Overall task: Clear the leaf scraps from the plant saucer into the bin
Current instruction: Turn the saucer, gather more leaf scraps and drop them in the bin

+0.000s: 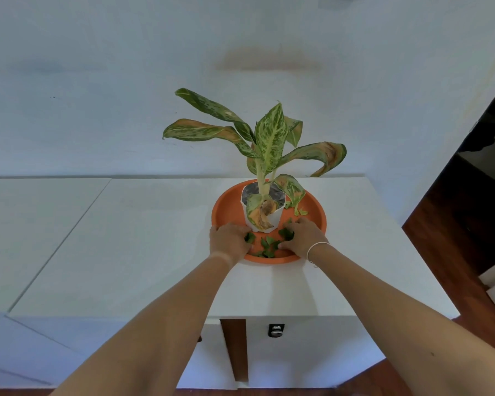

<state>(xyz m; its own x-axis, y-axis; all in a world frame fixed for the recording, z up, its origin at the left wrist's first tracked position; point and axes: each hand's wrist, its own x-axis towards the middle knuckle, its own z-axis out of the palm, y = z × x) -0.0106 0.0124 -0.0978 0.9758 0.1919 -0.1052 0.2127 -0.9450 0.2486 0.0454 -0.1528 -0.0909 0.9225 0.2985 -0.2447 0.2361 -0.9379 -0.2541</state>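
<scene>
An orange plant saucer (316,215) sits on a white cabinet top. In it stands a white pot (275,217) with a green, partly browned plant (269,138). Green leaf scraps (269,245) lie in the saucer's near part, and a few more leaf scraps (297,210) lie right of the pot. My left hand (229,238) rests in the saucer at the left, fingers curled on a scrap (249,238). My right hand (303,235) is at the right, fingers curled on scraps (286,233). No bin is in view.
The white cabinet top (155,238) stretches left and toward me, against a pale wall. A dark wooden floor (452,247) and a dark doorway lie to the right. A small black latch (276,330) sits on the cabinet front below.
</scene>
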